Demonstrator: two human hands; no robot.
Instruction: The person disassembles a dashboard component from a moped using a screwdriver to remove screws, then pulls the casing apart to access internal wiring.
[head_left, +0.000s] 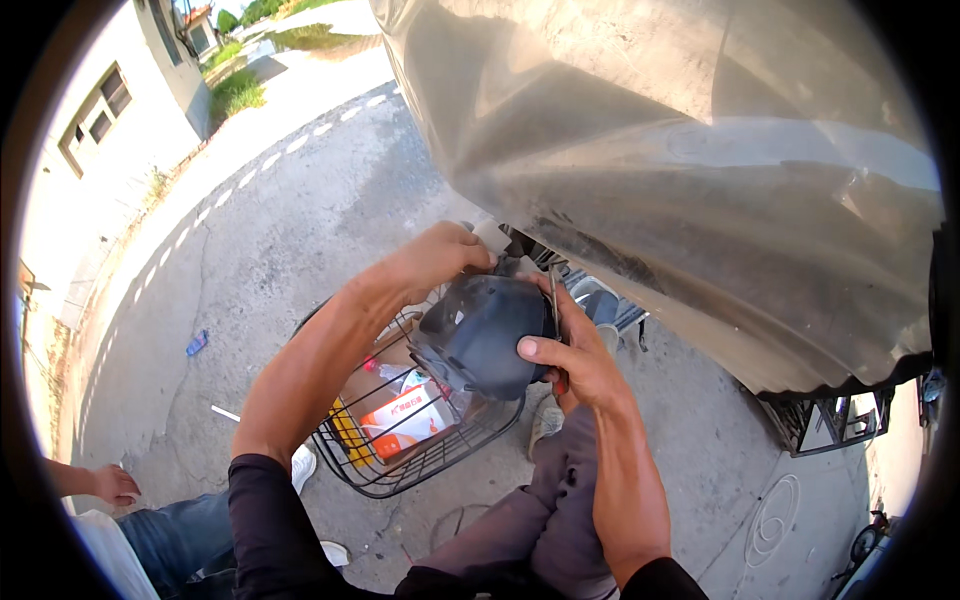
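We've got both hands up on a dark blue-grey plastic housing (485, 335), right under the dented silver car body (690, 160). Our right hand (570, 355) is wrapped round its right edge, thumb pressed flat across the front, fingers closed behind it. Our left hand (435, 258) is curled over the top at the back, knuckles up, touching it, though we can't tell how tightly it grips. The housing sits above a black wire basket (395, 455) on the concrete ground (300, 230), a cardboard box with an orange and white carton (410, 418) inside it. Down at the lower left, another person's hand (112, 484) rests well apart from ours, and a small blue scrap (197, 343) lies on the concrete beyond.
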